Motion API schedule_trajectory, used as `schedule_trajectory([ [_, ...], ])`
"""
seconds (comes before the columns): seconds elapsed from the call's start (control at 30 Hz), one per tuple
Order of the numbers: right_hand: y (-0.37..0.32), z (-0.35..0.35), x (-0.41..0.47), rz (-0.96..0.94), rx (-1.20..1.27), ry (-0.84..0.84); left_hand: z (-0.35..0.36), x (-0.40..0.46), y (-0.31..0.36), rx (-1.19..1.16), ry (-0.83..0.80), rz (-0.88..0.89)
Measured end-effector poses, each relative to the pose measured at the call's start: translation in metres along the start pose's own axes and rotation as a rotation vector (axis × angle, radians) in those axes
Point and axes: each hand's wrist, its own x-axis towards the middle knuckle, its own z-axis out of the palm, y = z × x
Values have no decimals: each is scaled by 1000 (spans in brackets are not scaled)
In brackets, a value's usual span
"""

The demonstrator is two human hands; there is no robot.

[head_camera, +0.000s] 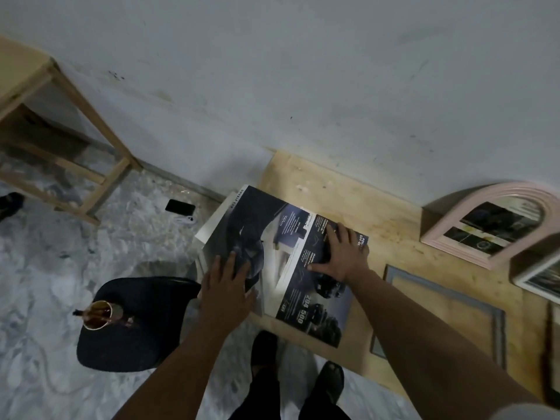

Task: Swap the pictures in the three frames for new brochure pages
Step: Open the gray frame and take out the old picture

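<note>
An open glossy brochure (285, 253) with dark car pictures lies on the left end of a wooden table (342, 189). My left hand (227, 283) rests flat on its left page, fingers spread. On the right page my right hand (342, 256) presses down, fingers apart. A pink arched frame (497, 225) with pictures in it leans against the wall at the right. Flat on the table near my right forearm lies a grey rectangular frame (454, 316). A white frame (539, 277) shows at the far right edge, partly cut off.
A dark round stool (133, 322) with a glass cup (98, 313) on it stands left of the table. A wooden side table (45, 116) is at far left. A black phone (180, 206) lies on the marble floor. My feet (303, 368) are below the table edge.
</note>
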Motion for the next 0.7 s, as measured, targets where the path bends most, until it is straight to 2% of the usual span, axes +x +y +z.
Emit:
schedule_trajectory([
  [0.1, 19, 3, -10, 6, 25, 55, 6, 1, 1, 62, -32, 36],
  [0.3, 35, 7, -17, 98, 85, 79, 15, -3, 1, 111, 66, 83],
  [0.57, 30, 3, -31, 54, 100, 255, 16, -1, 2, 124, 36, 85],
  [0.7, 43, -21, -52, 16, 425, 190, 4, 0, 15, 1, 137, 113],
])
